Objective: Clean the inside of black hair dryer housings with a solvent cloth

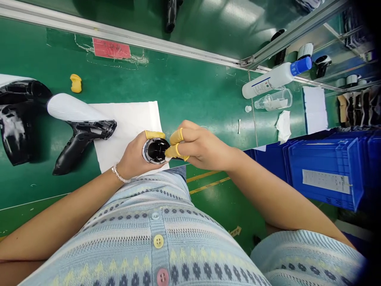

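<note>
Left hand [133, 159] and right hand [202, 147] work at a round black part [155, 151] over a paper sheet [131, 127] on a green table [193, 91].
The left hand grips the glossy, ring-rimmed part at the sheet's near edge; the right hand's fingers, in yellow rubber cots [175, 137], pinch a small white tip [167, 159] against its rim. On the sheet lies a ribbed white-and-black plastic housing [80, 131], with a loose yellow cot [76, 83] beyond it. Farther off stand a white bottle [275, 77] with a blue cap, a clear plastic cup [275, 100], and ribbed blue crates [326, 171] beside the table.
</note>
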The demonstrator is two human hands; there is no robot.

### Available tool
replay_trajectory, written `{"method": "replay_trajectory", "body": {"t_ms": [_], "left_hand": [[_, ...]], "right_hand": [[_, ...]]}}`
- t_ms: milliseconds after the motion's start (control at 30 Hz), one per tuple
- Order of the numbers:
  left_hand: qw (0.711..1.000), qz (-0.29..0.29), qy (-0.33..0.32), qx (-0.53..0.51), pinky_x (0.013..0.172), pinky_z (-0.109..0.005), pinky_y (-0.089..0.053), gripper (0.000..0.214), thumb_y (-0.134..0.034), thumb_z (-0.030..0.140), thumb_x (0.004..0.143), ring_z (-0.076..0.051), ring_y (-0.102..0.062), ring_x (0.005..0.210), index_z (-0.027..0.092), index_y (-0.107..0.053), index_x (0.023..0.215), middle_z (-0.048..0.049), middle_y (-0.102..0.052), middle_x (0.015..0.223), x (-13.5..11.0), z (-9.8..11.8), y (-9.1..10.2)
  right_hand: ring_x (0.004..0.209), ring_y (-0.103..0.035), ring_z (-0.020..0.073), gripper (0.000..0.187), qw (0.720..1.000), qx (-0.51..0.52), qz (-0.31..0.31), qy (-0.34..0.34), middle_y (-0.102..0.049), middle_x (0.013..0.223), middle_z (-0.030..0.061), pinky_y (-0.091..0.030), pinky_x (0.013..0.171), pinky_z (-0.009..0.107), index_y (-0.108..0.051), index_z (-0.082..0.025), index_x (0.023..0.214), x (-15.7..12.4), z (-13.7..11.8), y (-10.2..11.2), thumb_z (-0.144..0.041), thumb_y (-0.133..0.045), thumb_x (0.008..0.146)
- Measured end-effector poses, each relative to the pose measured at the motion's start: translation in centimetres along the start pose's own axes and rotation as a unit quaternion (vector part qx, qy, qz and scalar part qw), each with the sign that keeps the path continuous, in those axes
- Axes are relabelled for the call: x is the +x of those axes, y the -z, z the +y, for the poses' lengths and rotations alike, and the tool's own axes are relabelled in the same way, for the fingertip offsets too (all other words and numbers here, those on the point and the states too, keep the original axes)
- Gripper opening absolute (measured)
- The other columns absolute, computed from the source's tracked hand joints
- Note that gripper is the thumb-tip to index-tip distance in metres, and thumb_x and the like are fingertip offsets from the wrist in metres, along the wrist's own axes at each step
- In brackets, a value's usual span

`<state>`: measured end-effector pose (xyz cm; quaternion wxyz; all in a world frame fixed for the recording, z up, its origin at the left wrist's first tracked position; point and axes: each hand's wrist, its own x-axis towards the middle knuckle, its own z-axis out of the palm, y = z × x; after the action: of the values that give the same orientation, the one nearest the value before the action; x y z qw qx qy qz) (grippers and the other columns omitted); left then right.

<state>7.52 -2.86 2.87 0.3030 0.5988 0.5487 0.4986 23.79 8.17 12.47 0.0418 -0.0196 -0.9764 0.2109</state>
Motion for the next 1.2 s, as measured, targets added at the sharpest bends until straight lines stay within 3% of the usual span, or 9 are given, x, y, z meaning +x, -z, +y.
{"method": "replay_trajectory", "body": {"t_ms": [167, 400, 467, 567, 633, 700, 900, 1067, 1200], "left_hand": [[1.0, -0.012, 0.024, 0.004, 0.078, -0.032, -0.054, 0.053, -0.078, 0.033, 0.061, -0.022, -0.066, 0.09, 0.022, -0.052, 0.107, -0.002, -0.066, 0.099, 0.0, 0.0, 0.1], [0.999, -0.019, 0.043, 0.011, 0.078, -0.031, -0.054, 0.052, -0.077, 0.035, 0.061, -0.021, -0.066, 0.089, 0.022, -0.053, 0.106, -0.0018, -0.067, 0.098, 0.0, 0.0, 0.1], [0.999, -0.017, 0.043, 0.011, 0.076, -0.03, -0.054, 0.052, -0.076, 0.035, 0.061, -0.02, -0.066, 0.087, 0.022, -0.053, 0.105, -0.0015, -0.067, 0.097, 0.0, 0.0, 0.1], [0.999, -0.008, 0.036, 0.013, 0.075, -0.03, -0.054, 0.052, -0.077, 0.037, 0.062, -0.02, -0.066, 0.087, 0.021, -0.053, 0.105, -0.0022, -0.067, 0.097, 0.0, 0.1, 0.1], [0.999, -0.003, 0.029, 0.013, 0.075, -0.03, -0.054, 0.051, -0.077, 0.037, 0.062, -0.02, -0.066, 0.087, 0.021, -0.053, 0.105, -0.0024, -0.067, 0.098, 0.1, 0.2, 0.1], [0.999, -0.008, 0.028, 0.014, 0.075, -0.03, -0.053, 0.051, -0.077, 0.035, 0.062, -0.02, -0.066, 0.087, 0.021, -0.053, 0.104, -0.0021, -0.067, 0.098, 0.2, 0.2, 0.1], [0.998, -0.016, 0.059, 0.014, 0.074, -0.03, -0.053, 0.052, -0.077, 0.031, 0.057, -0.02, -0.065, 0.085, 0.022, -0.052, 0.102, -0.0011, -0.068, 0.096, 0.1, 0.2, 0.3], [0.998, -0.017, 0.067, 0.011, 0.071, -0.031, -0.053, 0.05, -0.075, 0.036, 0.06, -0.02, -0.065, 0.082, 0.022, -0.053, 0.103, -0.002, -0.067, 0.095, 0.1, 0.0, 0.2], [0.997, -0.016, 0.074, 0.02, 0.071, -0.031, -0.053, 0.052, -0.075, 0.037, 0.057, -0.021, -0.064, 0.081, 0.022, -0.052, 0.101, -0.002, -0.067, 0.093, 0.1, 0.0, 0.3]], "right_hand": [[0.081, -0.039, 0.0167, 0.029, 0.997, -0.02, -0.074, -0.022, -0.053, 0.091, 0.0036, -0.037, 0.073, 0.03, -0.062, -0.021, 0.083, 0.3, -0.6, 0.3, -0.007, -0.037, 0.09], [0.08, -0.04, 0.0173, 0.03, 0.999, -0.015, -0.048, -0.002, -0.055, 0.088, 0.0041, -0.037, 0.071, 0.031, -0.063, -0.02, 0.082, 0.5, -0.6, 0.3, -0.008, -0.037, 0.091], [0.08, -0.041, 0.0163, 0.028, 1.0, 0.019, -0.015, -0.013, -0.055, 0.087, 0.0039, -0.038, 0.073, 0.03, -0.062, -0.02, 0.08, 0.7, -0.8, -0.3, -0.008, -0.039, 0.09], [0.078, -0.044, 0.0158, 0.021, 0.987, 0.052, 0.119, -0.09, -0.052, 0.082, 0.0036, -0.038, 0.073, 0.031, -0.061, -0.019, 0.08, 0.8, -1.5, -1.3, -0.015, -0.043, 0.091], [0.079, -0.044, 0.0173, 0.017, 0.967, 0.035, 0.198, -0.156, -0.05, 0.079, 0.0035, -0.037, 0.072, 0.033, -0.06, -0.018, 0.082, 0.9, -2.2, -2.1, -0.02, -0.045, 0.09], [0.079, -0.042, 0.0192, 0.016, 0.954, -0.004, 0.222, -0.202, -0.048, 0.078, 0.0038, -0.034, 0.071, 0.034, -0.06, -0.018, 0.081, 1.2, -2.8, -3.0, -0.021, -0.046, 0.087], [0.078, -0.036, 0.0206, 0.013, 0.944, -0.102, 0.221, -0.222, -0.045, 0.075, 0.0042, -0.025, 0.066, 0.033, -0.058, -0.017, 0.078, 2.1, -3.7, -4.9, -0.018, -0.046, 0.081], [0.078, -0.035, 0.02, 0.015, 0.973, -0.039, 0.165, -0.155, -0.043, 0.072, 0.0024, -0.024, 0.067, 0.032, -0.059, -0.019, 0.078, 1.9, -3.5, -4.4, -0.018, -0.045, 0.084], [0.079, -0.034, 0.0211, 0.013, 0.962, -0.107, 0.164, -0.191, -0.045, 0.073, 0.0038, -0.022, 0.068, 0.034, -0.06, -0.018, 0.079, 2.2, -3.7, -4.3, -0.017, -0.047, 0.081]]}}
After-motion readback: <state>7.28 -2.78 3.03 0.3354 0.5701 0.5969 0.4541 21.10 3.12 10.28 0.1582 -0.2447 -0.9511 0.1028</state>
